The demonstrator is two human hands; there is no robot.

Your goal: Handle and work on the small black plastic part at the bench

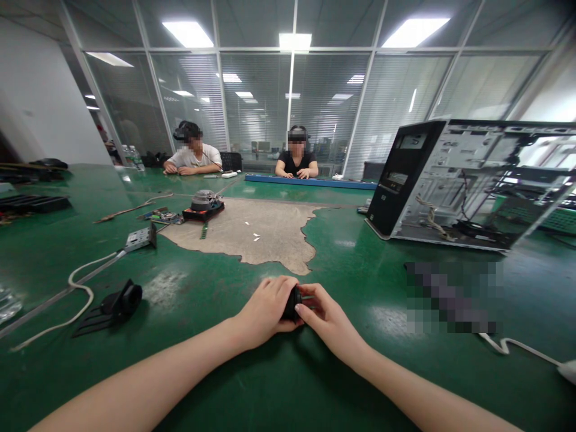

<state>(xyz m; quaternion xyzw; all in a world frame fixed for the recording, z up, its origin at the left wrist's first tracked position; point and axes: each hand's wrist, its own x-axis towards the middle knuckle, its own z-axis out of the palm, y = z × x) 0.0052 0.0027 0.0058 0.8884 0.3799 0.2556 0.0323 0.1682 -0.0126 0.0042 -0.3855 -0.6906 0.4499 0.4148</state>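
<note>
Between my two hands, just above the green table (pixel 216 384), is a small black rounded part (pixel 293 305); its exact kind is hidden by my fingers. My left hand (pixel 270 306) wraps round it from the left and covers much of it. From the right, the thumb and fingers of my right hand (pixel 321 309) grip its edge. A black piece with a round cup-like end and flat prongs (pixel 121 303) lies off to the left.
An open computer case (pixel 405 180) stands at the right. A brown sheet (pixel 270 231) lies ahead, with a heatsink fan (pixel 204 204) and a circuit board (pixel 164 216) around its left side. A white cable (pixel 92 294) runs along the left. Two people sit across the table.
</note>
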